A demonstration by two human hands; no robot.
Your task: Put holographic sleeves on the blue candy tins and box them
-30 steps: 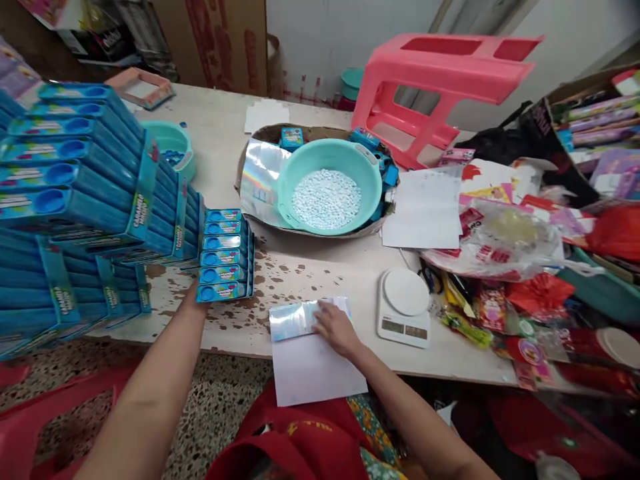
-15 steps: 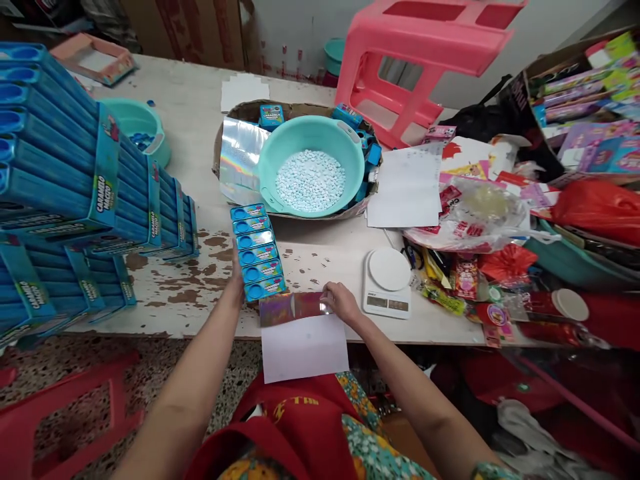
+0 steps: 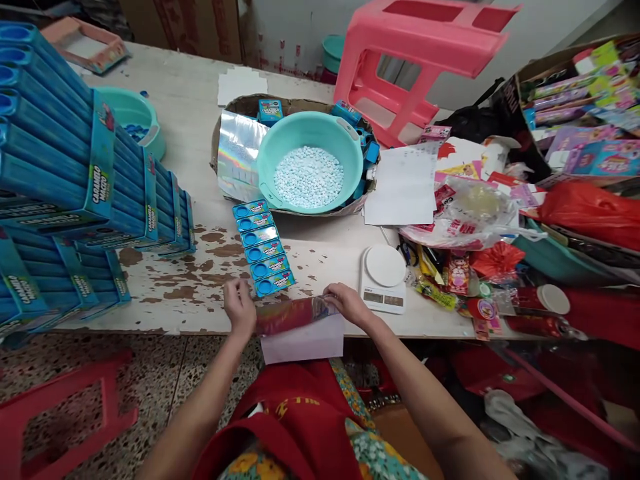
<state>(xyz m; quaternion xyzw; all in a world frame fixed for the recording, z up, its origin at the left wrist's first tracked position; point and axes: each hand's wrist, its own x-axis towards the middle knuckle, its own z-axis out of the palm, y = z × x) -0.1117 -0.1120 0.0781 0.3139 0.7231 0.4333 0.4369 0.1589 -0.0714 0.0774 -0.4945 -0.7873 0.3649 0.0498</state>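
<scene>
A shiny reflective strip (image 3: 290, 316) is stretched between my hands at the table's front edge, tilted a little. My left hand (image 3: 240, 308) is closed on its left end. At the right end, my right hand (image 3: 348, 303) pinches the corner between thumb and fingers. Under the strip, a white paper sheet (image 3: 304, 341) hangs partly over the edge. Just beyond the strip lies a row of several blue "Caramelo Macizo" boxes (image 3: 264, 251), each with a round recess. Further back, a turquoise basin (image 3: 270, 150) holds small pale-blue candies (image 3: 309, 177).
Tall stacks of blue boxes (image 3: 55, 160) stand at the left. A white kitchen scale (image 3: 384, 277) sits right of my right hand. Bags and packets (image 3: 465, 220) crowd the table's right side. A pink stool (image 3: 425, 40) rests at the back.
My left hand has left the row of blue boxes and taken the strip's left end. The strip is now lifted and tilted; the boxes have shifted slightly right.
</scene>
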